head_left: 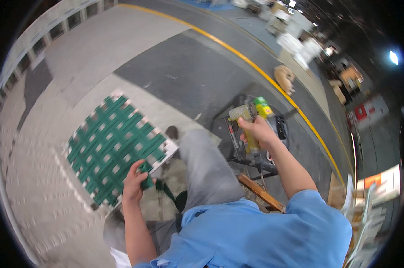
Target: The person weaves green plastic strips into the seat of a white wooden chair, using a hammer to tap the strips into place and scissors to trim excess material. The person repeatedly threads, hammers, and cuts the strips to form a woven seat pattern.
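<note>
Woven panel of flat green straps on a white frame point(117, 147) at our left, with both hands gripping something

In the head view, the panel lies to our left, tilted like a diamond, its green bands crossing over and under one another with pale gaps between. Our bare left hand point(132, 182) is closed around a small folded bundle of dark-green flat strap point(146, 175), just at the panel's lower right edge; we cannot tell whether the fingers touch the panel itself. A loose dark-green strip point(168, 191) hangs below that hand, near our grey-trousered leg point(206, 167).

Our bare right hand point(259, 131), well apart from the left, is wrapped around a handheld tool with a dull yellow body and greyish head point(241, 112). It is over a dark, low tool stand point(255, 165); whether the tool touches the stand, we cannot tell. Near this hand we see a green-and-yellow container point(263, 107) and a black item point(281, 127), too blurred to name. An orange-brown wooden bar point(261, 193) lies below the stand, near our light-blue shirt point(260, 230).

Farther off, a tan dog point(284, 79) lies on the grey floor point(166, 67) beside a long yellow painted line point(237, 53).
</note>
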The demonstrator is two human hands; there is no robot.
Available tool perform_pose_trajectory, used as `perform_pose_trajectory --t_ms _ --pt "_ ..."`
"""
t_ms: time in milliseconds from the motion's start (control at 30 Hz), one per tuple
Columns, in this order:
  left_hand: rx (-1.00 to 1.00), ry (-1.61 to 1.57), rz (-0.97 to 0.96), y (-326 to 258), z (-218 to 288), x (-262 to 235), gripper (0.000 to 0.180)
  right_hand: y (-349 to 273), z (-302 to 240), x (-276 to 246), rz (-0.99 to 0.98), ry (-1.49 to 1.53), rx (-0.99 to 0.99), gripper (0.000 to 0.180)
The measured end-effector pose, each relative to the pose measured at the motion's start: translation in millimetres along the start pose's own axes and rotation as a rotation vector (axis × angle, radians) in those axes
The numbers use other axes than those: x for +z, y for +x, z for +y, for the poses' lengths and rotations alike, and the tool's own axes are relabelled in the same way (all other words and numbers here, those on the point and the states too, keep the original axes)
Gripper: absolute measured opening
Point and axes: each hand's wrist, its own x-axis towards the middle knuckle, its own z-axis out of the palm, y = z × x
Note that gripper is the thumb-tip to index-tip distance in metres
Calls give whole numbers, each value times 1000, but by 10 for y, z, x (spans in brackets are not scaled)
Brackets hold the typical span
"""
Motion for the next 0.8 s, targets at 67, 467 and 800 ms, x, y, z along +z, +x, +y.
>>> perform_pose_trajectory --t_ms 67,467,800 --pt "-26 47 134 -85 -119 174 70 87 239 -525 111 59 48 49" --pt "-85 -148 370 -696 -806 566 19 900 2005 -1480 394 120 408 52" --pt "133 -229 313 -286 -223 440 32 255 2340 -1947 452 -744 412 104"
